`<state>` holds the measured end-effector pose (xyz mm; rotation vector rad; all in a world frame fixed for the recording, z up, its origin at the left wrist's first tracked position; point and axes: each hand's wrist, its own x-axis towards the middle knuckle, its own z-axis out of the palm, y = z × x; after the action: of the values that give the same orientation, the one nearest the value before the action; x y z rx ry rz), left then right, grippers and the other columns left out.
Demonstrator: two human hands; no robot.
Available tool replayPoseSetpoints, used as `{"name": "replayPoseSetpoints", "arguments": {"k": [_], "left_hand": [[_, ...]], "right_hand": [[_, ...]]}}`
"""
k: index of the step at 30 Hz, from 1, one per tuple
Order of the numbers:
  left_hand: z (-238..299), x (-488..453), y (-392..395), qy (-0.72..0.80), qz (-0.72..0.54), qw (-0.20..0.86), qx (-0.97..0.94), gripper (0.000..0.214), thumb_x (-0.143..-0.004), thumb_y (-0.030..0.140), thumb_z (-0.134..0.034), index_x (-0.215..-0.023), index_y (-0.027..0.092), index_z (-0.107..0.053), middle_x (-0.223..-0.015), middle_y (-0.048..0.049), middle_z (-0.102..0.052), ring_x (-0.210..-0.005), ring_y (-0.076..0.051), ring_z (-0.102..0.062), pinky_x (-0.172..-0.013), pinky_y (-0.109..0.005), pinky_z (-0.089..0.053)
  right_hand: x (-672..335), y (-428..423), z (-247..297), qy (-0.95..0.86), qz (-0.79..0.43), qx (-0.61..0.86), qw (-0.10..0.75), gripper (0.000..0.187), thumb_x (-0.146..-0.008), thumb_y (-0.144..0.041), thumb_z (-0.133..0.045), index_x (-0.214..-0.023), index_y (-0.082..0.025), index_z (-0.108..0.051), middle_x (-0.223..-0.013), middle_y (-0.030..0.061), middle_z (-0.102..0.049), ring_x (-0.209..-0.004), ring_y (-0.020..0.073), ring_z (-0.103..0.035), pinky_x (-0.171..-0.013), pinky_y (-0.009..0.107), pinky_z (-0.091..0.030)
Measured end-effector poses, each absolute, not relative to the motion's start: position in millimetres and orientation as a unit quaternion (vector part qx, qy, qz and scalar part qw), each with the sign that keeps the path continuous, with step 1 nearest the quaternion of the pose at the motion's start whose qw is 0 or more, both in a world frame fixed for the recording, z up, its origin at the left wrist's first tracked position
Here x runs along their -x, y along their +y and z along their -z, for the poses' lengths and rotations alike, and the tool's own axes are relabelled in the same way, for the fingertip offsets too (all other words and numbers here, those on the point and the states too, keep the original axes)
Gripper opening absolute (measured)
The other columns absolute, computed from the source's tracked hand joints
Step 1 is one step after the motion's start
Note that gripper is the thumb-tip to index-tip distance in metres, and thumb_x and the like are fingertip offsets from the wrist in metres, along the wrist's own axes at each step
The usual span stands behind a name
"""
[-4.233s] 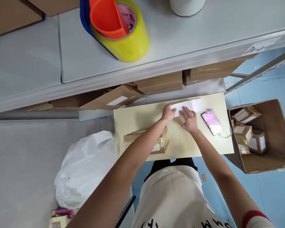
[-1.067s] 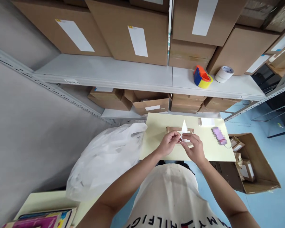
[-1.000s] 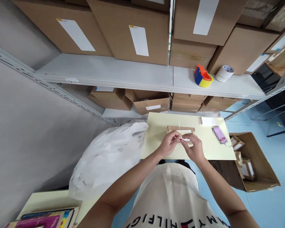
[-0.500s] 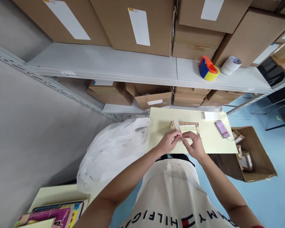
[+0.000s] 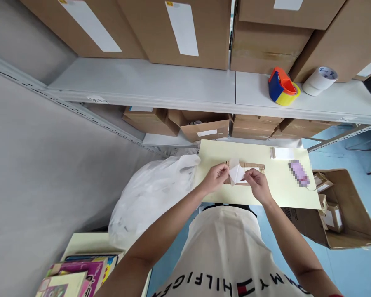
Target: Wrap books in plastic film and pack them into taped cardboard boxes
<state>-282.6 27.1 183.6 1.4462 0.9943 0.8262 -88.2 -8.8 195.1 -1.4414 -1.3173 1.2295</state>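
A small white label (image 5: 236, 174) is stretched between my two hands, creased or partly split into two layers, with one corner pointing up. My left hand (image 5: 215, 178) pinches its left edge. On the opposite edge, the fingertips of my right hand (image 5: 258, 184) are closed. Beneath the label lies a flat brown cardboard parcel (image 5: 261, 167) with shiny tape and a white patch, partly hidden by my hands. All of this is over a pale yellow table (image 5: 284, 189).
A stack of white labels (image 5: 282, 153) and a blurred purple item (image 5: 299, 173) lie to the right. An open carton (image 5: 349, 210) with small parcels stands beyond. White plastic bags (image 5: 154, 194) bulge at left. The shelf (image 5: 142, 80) holds a tape dispenser (image 5: 282, 87) and tape rolls (image 5: 320, 80).
My hands have drawn apart from their near-touching pinch, and the white label now spreads open between them. The view has shifted slightly, moving the table to the right.
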Motion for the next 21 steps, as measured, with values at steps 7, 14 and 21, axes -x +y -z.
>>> {"name": "replayPoseSetpoints", "arguments": {"k": [7, 14, 21], "left_hand": [[-170, 329, 79, 0.512, -0.251, 0.565, -0.597, 0.02, -0.075, 0.037, -0.055, -0.065, 0.02, -0.049, -0.062, 0.0032, -0.054, -0.062, -0.012, -0.054, -0.06, -0.024, -0.042], [-159, 354, 145, 0.573, -0.188, 0.549, -0.579, 0.018, -0.077, 0.034, -0.059, -0.066, 0.02, -0.055, -0.064, 0.001, -0.061, -0.061, -0.012, -0.056, -0.058, -0.023, -0.044], [-136, 364, 237, 0.692, -0.3, 0.396, -0.524, 0.018, -0.08, 0.028, -0.061, -0.065, 0.019, -0.056, -0.056, 0.002, -0.055, -0.052, -0.011, -0.05, -0.055, -0.022, -0.042]], "right_hand": [[45, 6, -166, -0.411, -0.527, 0.619, 0.412, 0.026, -0.071, -0.044, -0.067, -0.063, -0.022, -0.056, -0.06, -0.0013, -0.06, -0.062, 0.0161, -0.059, -0.064, 0.031, -0.048], [13, 17, -152, -0.379, -0.471, 0.67, 0.43, 0.021, -0.072, -0.037, -0.062, -0.061, -0.021, -0.055, -0.058, -0.0024, -0.057, -0.059, 0.0139, -0.052, -0.059, 0.028, -0.043], [11, 29, -147, -0.392, -0.413, 0.682, 0.458, 0.023, -0.079, -0.038, -0.06, -0.062, -0.021, -0.058, -0.061, -0.0007, -0.061, -0.064, 0.016, -0.058, -0.066, 0.031, -0.049]]}}
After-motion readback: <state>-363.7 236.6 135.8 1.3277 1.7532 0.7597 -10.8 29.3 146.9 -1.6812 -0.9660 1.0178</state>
